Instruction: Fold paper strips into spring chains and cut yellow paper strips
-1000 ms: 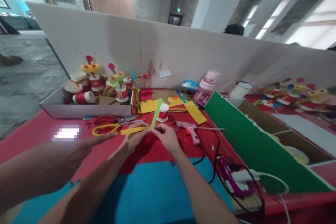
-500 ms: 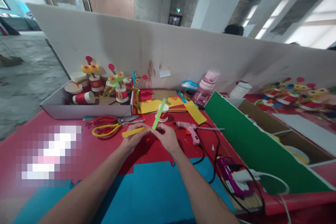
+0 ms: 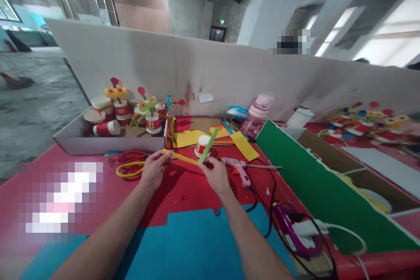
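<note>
My left hand (image 3: 155,169) pinches the left end of a yellow paper strip (image 3: 182,156), which is stretched level above the red table cover. At the strip's other end my right hand (image 3: 215,174) pinches the corner where the yellow strip meets a green paper strip (image 3: 209,145). The green strip points up and to the right from those fingers. Just behind it stands a white and red paper cup (image 3: 201,143), partly covered by the green strip. Scissors with yellow handles (image 3: 126,169) lie left of my left hand. A pink glue gun (image 3: 241,170) rests right of my right hand.
A white box (image 3: 111,145) with paper-cup figures stands at the left. Yellow paper sheets (image 3: 188,138) lie behind the cup. A green-sided box (image 3: 315,183), a purple power strip (image 3: 293,232) and black cables are on the right. Blue paper (image 3: 197,245) covers the front.
My left hand has moved left to the yellow strip's far end, pulling it out straight between both hands. The green strip has shifted right with my right hand and leans more.
</note>
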